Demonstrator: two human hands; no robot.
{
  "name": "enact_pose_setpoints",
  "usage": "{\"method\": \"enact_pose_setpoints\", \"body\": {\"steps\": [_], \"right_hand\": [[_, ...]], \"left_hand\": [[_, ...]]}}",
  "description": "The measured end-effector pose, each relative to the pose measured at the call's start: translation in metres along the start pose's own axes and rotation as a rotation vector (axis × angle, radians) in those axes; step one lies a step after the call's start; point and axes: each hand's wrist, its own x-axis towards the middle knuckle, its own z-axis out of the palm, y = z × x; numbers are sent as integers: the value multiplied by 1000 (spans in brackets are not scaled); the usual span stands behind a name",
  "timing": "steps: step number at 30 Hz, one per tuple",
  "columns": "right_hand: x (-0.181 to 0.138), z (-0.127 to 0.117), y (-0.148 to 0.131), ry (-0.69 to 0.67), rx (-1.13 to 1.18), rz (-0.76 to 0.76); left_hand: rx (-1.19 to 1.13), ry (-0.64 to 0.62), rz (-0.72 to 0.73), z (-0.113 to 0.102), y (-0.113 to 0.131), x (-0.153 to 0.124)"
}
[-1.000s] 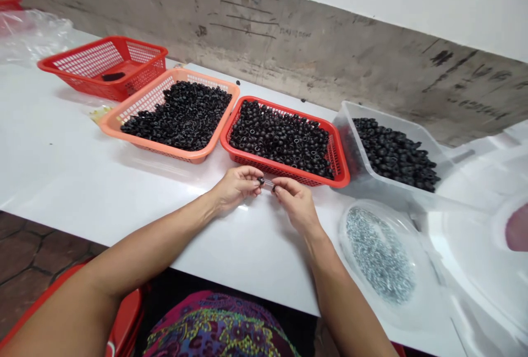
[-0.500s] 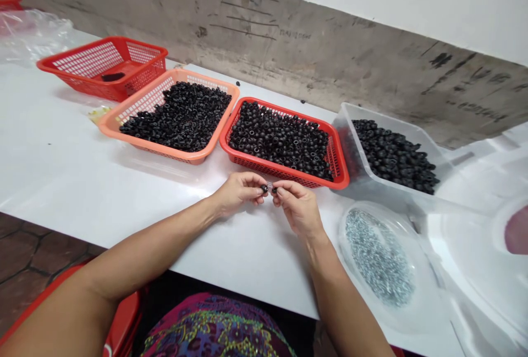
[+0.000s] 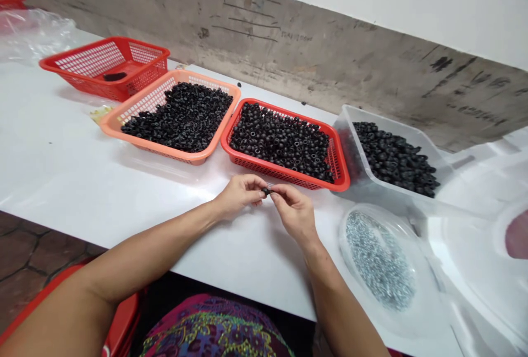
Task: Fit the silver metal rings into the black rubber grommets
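Note:
Above the white table, in front of the middle red basket, my two hands meet. My left hand pinches a small round black part between thumb and fingertips. The thumb and forefinger of my right hand are closed against the right side of that part, on a small dark piece mostly hidden by the fingers. The red basket just beyond holds many black ring-like parts. To its left, an orange basket holds smaller black parts.
A clear plastic bin of black parts stands right of the baskets. Nearer me is a round clear tub of small silvery pieces. Far left are another red basket and clear plastic bags. A wall runs behind.
My right hand has moved slightly left, and the two black pieces, apart before, now touch at my fingertips. The baskets and containers have stayed in place.

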Motion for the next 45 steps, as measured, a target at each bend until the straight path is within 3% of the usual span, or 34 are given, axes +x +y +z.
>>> {"method": "enact_pose_setpoints", "body": {"steps": [3,9,16,20,29,37,40,45], "right_hand": [[-2,1,3,4,-103,-87],[-6,4,2,15,-218,-124],[-6,5,-1,35,-295,-54],[-4,1,-5,-23,-227,-59],[5,-9,-3,-177,11,120],[-6,6,2,-61,-204,-59],[-3,2,3,-90,-86,0],[9,-11,17,-296,446,257]], "left_hand": [[35,31,33,0,-1,0],[229,48,124,1,-2,-1],[324,27,179,2,-2,-4],[266,-18,163,-1,-4,-3],[273,-103,92,-4,1,-5],[510,-42,176,2,-3,-7],[557,-59,241,3,-2,-9],[611,-150,313,4,4,-12]]}}
